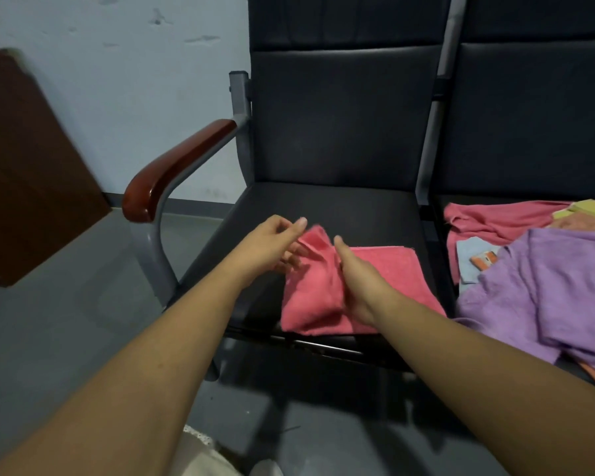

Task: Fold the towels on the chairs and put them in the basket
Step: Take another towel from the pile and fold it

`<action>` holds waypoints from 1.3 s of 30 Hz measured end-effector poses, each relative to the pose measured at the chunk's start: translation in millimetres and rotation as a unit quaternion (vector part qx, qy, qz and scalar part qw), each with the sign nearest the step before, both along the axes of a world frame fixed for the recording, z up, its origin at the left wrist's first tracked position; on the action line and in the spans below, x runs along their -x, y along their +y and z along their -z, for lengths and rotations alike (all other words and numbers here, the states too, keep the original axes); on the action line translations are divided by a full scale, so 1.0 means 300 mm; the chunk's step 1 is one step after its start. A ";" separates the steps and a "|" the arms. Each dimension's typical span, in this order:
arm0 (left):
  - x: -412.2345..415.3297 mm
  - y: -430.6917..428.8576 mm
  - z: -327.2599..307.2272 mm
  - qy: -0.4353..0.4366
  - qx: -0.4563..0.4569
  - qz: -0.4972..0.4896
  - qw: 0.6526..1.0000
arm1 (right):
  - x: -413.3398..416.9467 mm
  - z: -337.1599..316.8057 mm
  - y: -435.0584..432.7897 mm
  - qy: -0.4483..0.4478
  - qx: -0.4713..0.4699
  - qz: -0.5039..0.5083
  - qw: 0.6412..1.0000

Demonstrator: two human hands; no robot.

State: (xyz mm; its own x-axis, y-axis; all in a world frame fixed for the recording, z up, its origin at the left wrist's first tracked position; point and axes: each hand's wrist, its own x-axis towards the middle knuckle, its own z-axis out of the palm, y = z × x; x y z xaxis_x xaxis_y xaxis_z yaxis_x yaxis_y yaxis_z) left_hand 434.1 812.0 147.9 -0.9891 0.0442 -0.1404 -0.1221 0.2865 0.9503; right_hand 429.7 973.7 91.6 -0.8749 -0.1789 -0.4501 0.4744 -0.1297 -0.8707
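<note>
A pink towel (385, 269) lies partly folded on the black seat of the left chair (340, 207), near its front edge. Its left part is bunched and lifted into a raised flap between my two hands. My right hand (356, 280) grips that bunched fold, thumb up, with its fingers hidden in the cloth. My left hand (272, 245) is spread loosely at the flap's left edge, fingertips touching the towel, thumb apart above it. The basket is out of view.
On the right chair's seat (437, 214) lies a heap of unfolded towels: purple (543, 286), pink (502, 218), light blue (469, 255), yellow (591, 207). A wooden armrest (176, 170) stands left of the seat. A brown board (28, 173) leans on the wall.
</note>
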 end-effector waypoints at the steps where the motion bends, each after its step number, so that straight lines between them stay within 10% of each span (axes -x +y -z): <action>1: 0.006 0.004 0.016 0.003 0.029 -0.004 1.000 | 0.000 0.009 0.008 -0.006 -0.045 0.001 0.999; 9: 0.053 -0.053 0.157 -0.026 0.283 -0.061 0.957 | 0.010 0.005 0.033 0.158 -0.347 -0.023 0.924; 21: 0.060 0.032 0.191 -0.140 0.205 -0.062 0.967 | -0.057 0.023 0.149 0.251 -0.554 -0.282 0.743; 25: 0.045 0.036 0.178 -0.128 0.111 -0.058 0.984 | -0.065 0.021 0.135 0.235 -0.506 -0.285 0.780; 39: -0.022 -0.087 0.012 0.021 0.276 -0.104 0.955 | -0.019 -0.017 -0.051 0.115 -0.122 -0.020 0.986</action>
